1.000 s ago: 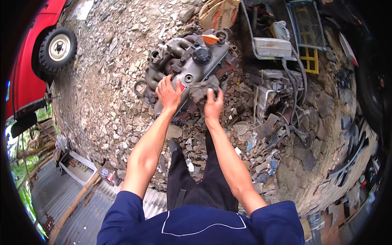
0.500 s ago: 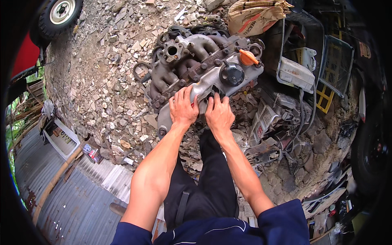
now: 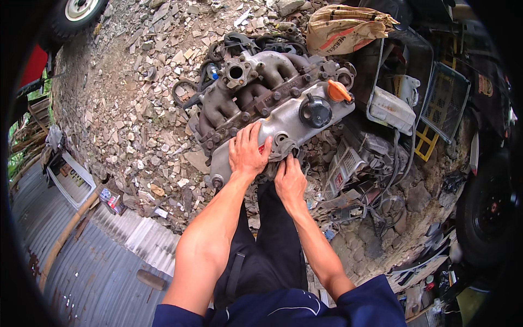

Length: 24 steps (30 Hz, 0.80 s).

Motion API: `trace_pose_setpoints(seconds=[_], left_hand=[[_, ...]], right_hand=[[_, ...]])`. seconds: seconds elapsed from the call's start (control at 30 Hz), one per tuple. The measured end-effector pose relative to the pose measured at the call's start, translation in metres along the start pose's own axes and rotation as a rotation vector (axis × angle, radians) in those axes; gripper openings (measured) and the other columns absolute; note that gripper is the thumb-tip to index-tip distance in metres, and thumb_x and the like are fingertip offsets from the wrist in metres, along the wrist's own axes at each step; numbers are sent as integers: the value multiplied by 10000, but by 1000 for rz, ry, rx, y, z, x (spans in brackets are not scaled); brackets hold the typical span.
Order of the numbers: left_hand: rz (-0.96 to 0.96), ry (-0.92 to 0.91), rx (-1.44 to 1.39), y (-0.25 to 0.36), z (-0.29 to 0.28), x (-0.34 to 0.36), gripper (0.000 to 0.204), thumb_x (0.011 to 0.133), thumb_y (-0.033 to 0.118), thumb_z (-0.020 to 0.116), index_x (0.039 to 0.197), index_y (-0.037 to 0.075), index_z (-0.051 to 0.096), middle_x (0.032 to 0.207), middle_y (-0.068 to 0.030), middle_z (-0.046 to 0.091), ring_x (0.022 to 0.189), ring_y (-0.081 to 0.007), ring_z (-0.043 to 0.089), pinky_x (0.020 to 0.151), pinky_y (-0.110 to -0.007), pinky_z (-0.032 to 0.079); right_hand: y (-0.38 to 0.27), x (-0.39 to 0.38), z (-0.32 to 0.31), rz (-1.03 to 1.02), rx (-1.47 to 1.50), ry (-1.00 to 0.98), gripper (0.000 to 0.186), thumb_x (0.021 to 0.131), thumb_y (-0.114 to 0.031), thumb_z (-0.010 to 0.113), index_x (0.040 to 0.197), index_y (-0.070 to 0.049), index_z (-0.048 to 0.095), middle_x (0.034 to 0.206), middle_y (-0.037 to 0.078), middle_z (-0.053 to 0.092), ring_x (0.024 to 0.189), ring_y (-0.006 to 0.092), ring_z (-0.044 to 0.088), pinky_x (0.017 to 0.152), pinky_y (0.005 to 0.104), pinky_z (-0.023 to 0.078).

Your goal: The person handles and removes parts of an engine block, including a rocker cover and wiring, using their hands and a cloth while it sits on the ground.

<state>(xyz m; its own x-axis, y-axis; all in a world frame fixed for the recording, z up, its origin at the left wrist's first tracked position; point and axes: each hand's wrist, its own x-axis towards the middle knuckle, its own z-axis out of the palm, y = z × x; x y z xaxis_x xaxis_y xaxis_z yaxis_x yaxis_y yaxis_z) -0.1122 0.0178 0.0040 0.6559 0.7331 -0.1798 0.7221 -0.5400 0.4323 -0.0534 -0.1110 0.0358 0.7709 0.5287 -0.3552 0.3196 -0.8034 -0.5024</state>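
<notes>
The engine point(image 3: 272, 106) lies on rubble-covered ground point(image 3: 131, 114), in the upper middle of the view, directly ahead of the person's legs. Its silver valve cover point(image 3: 283, 128) faces up and runs diagonally from lower left to upper right. A black round cap point(image 3: 315, 111) sits on the cover near its right end, and an orange cap point(image 3: 339, 91) stands just beyond it at the far right corner. The rusty cast manifold point(image 3: 245, 90) is bolted along the far side of the cover, with an open round flange port point(image 3: 236, 72) at its top. Black hoses point(image 3: 188, 95) loop off the engine's left side.

The left hand point(image 3: 248, 152) rests flat on the near end of the valve cover, fingers spread wide and pointing away from the person; it grips nothing. The right hand point(image 3: 290, 180) is just beside it, lower, against the engine's near edge below the cover. Its fingers point into the parts there and are partly hidden, so whether they close on anything cannot be determined.

To the right of the engine lie a white plastic reservoir point(image 3: 392, 109), a yellow wire grille point(image 3: 436, 117) and loose cables point(image 3: 381, 201). A tan paper sack point(image 3: 348, 27) lies beyond the engine. A corrugated metal sheet point(image 3: 81, 256) covers the lower left, and a vehicle wheel point(image 3: 79, 11) shows at the top left.
</notes>
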Motion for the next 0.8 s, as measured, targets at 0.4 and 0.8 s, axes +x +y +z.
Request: trace_pose_setpoints(seconds=[0.4,0.8], left_hand=[[9,-47,59,4,0,1,574,938,445,567,1394,103,502,1350,-108,559,1245,-300,524,1026,-457,391],[44,-85,127,7,1,1,538,982,413,505,1403,78,487,1341,-147,563,1230,-348,534,1001,-475,413]], right_hand=[[-13,41,49,369,835,373,672,1065,-406,326,1535,55,190,1556,360,190,1464,479,183,1210,470,140],[18,87,41,397,1015,487,547,1065,-355,349,1451,32,377,1436,190,465,1295,292,432,1118,361,308]])
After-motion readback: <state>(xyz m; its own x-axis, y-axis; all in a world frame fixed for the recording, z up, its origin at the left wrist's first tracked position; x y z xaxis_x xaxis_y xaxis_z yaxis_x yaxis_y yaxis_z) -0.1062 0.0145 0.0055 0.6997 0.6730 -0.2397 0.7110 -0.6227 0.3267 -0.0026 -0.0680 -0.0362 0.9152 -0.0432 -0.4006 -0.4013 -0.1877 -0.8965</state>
